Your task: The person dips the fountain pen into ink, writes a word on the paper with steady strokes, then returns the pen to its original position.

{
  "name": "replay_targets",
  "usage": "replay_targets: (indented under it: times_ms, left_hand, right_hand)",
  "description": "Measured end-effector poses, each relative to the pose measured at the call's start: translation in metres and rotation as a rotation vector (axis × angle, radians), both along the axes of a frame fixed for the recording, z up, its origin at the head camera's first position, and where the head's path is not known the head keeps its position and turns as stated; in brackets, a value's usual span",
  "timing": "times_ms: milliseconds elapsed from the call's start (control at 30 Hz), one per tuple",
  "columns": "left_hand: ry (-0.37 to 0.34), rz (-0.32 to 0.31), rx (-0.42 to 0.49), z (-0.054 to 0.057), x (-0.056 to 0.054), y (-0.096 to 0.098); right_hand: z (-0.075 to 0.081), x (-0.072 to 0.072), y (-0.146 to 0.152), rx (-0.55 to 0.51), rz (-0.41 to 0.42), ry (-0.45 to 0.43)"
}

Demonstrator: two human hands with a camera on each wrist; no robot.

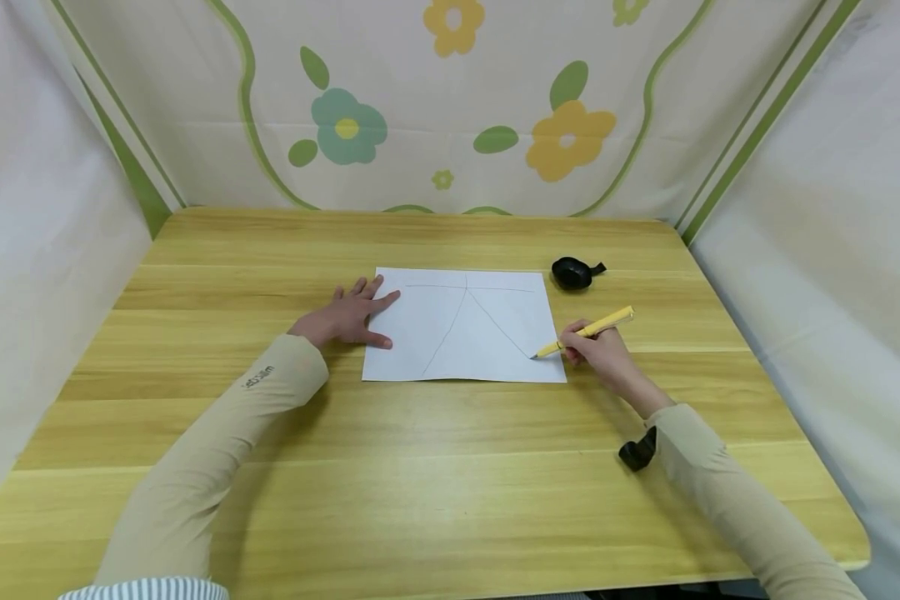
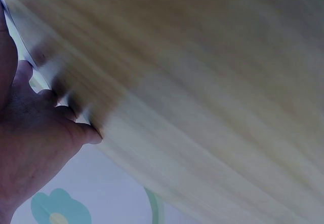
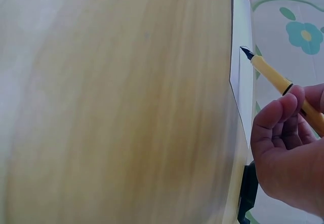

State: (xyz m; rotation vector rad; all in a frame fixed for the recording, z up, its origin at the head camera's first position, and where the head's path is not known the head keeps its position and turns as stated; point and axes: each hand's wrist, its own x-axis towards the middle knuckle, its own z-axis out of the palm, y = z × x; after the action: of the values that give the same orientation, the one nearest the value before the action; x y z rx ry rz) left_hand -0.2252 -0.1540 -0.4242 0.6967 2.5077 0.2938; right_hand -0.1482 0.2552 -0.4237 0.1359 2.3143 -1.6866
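Observation:
A white sheet of paper (image 1: 487, 333) lies on the wooden table, bearing a near-horizontal line along its top, a short upright stroke across that line and two slanting lines that spread downward. My left hand (image 1: 348, 315) rests with spread fingers on the paper's left edge; the left wrist view shows those fingers (image 2: 83, 133) from the side. In my right hand (image 1: 598, 348) a yellow fountain pen (image 1: 603, 322) is pinched. Its dark nib meets the lower end of the right slanting line, near the sheet's lower right corner. The right wrist view shows the pen (image 3: 273, 76) with curled fingers around it.
Beyond the paper's upper right corner lies a small black round object with a short tab (image 1: 572, 273). Another black piece (image 1: 637, 451) is at the right sleeve's cuff. A flower-patterned curtain (image 1: 420, 167) hangs behind the table (image 1: 435, 483), with white cloth on both sides.

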Motion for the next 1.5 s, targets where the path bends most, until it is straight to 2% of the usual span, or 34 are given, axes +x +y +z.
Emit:
replay_targets:
  times_ms: [400,533,567,667,967,1500]
  left_hand:
    - [-0.012,0.007,-0.001,-0.0005,-0.001,-0.0003]
    - [-0.034,0.013,0.036,0.0018,-0.0004,-0.0018]
    - [-0.029,0.006,0.057,-0.0016,-0.0016,-0.0035]
    - [-0.035,0.008,0.078,-0.0006,-0.0011,-0.0041]
    - [0.0,0.001,0.011,-0.0016,-0.0012,-0.0001]
    - [-0.007,0.009,0.018,-0.0008,-0.0003,-0.001]
  right_hand:
    - [-0.0018,0.0007,0.0022,0.005,0.001,-0.01]
    - [-0.0017,0.0007,0.0027,0.006,0.0,-0.018]
    - [-0.0016,0.0007,0.0028,0.009,0.002,-0.02]
    - [-0.0012,0.0005,0.0036,0.016,0.005,-0.025]
    - [0.0002,0.0001,0.0045,0.016,0.01,-0.033]
    - [0.0024,0.0011,0.0053,-0.009,0.021,-0.026]
